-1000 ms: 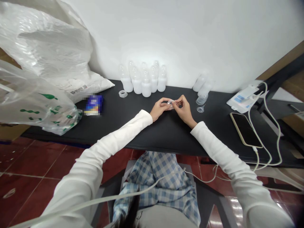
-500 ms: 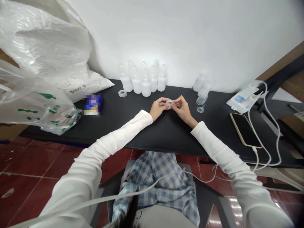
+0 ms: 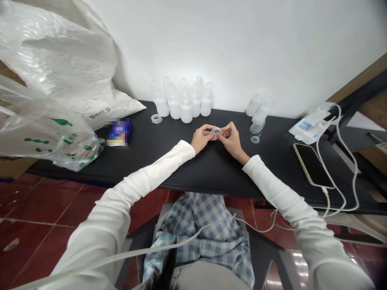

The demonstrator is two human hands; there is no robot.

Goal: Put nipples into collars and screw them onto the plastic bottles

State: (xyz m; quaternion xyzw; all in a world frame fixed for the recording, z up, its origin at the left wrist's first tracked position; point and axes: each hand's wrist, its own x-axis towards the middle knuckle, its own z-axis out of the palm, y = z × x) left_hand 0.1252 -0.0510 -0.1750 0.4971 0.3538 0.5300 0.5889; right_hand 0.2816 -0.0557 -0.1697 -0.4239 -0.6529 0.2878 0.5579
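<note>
Over the black table, my left hand (image 3: 202,138) and my right hand (image 3: 230,139) pinch a small translucent plastic ring (image 3: 216,131) between them, one from each side. The ring's opening is turned partly up; the fingertips cover its edges. Behind it stand several bottles (image 3: 186,109) with white lower parts and clear domed tops. Loose white rings (image 3: 156,118) lie stacked left of the bottles. To the right of my right hand is a small clear piece with a thin tip, like a bottle nipple (image 3: 255,138). Clear domed covers (image 3: 259,113) lie behind that piece.
Large white plastic bags (image 3: 69,72) and a clear bag with green print (image 3: 66,141) fill the left side. A blue packet (image 3: 120,132) lies near them. At right are a phone (image 3: 312,165), a white-blue package (image 3: 307,127) and looping white cables (image 3: 354,161).
The ring has tilted in my fingers, so its opening shows more clearly. Both hands stay in nearly the same place.
</note>
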